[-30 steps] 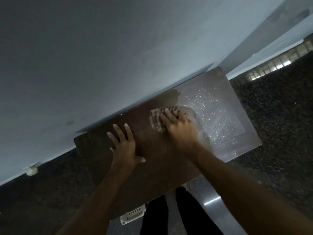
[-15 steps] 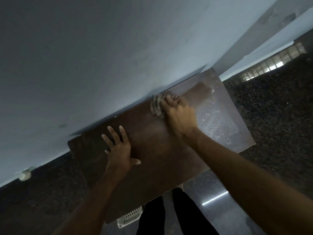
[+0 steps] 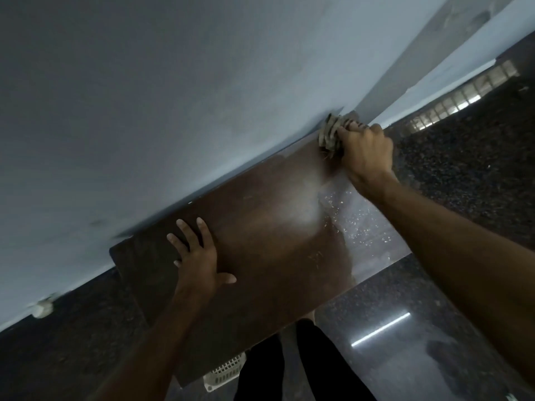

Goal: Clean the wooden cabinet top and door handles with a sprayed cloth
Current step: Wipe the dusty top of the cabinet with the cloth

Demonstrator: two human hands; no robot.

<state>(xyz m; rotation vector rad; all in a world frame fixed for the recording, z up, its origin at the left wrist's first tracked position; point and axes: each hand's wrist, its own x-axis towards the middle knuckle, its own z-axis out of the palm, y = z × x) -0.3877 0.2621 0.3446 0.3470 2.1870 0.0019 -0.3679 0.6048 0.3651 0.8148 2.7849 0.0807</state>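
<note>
1. Head view, looking down: the only container is a white basket poking out under the near edge of the top. It's mostly hidden, so I can't see what's in it.
2. Right hand has its fingers curled tight round a bunched-up cloth. It presses the cloth onto the far right corner of the top, right up against the wall.
3. Left hand lies flat on the top toward its left side, fingers straight and spread, thumb stuck out. It's just pressing on the wood, not holding anything.
4. Right arm is stretched long across the right end. Left arm comes up from below, wrist about straight.
5. Shiny droplets speckle the right part of the top. The pale patch beside them could be glare or wet film, hard to say.
</note>
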